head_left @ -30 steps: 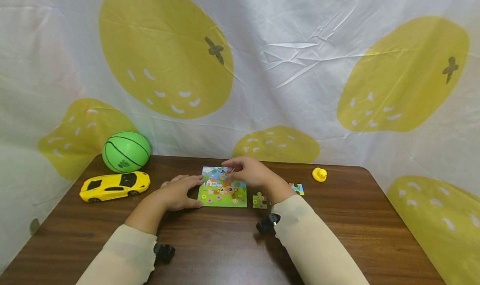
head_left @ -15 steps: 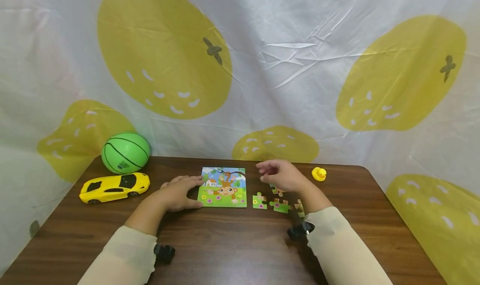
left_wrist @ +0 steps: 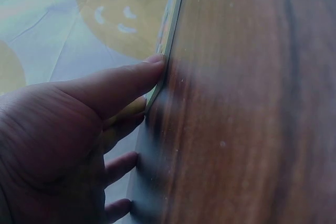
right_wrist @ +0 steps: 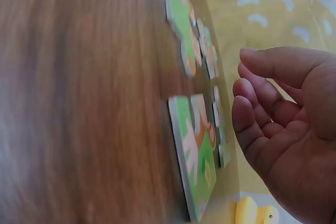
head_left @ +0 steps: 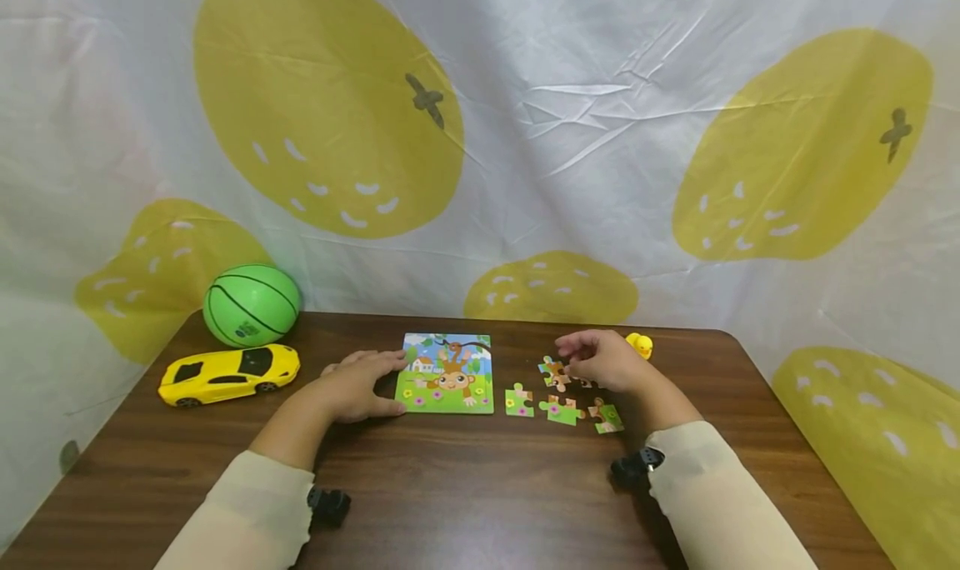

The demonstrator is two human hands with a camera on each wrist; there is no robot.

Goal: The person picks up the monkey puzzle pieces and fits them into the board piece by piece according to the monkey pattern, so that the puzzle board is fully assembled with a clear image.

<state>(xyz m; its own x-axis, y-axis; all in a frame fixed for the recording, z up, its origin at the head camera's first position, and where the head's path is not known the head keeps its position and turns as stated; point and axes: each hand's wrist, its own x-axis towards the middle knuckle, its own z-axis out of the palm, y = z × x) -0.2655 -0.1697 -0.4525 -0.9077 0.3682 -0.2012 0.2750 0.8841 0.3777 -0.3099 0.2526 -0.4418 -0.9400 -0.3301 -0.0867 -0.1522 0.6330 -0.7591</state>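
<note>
While my left hand (head_left: 360,389), fingers relaxed, steadies the board (head_left: 447,382) at its left edge, my empty right hand (head_left: 611,362), half-curled, hovers over pieces (head_left: 560,413) beside it; I'd pinch one by opposite edges.

Cream sleeves (head_left: 723,495), black wrist cameras (head_left: 330,507)
</note>
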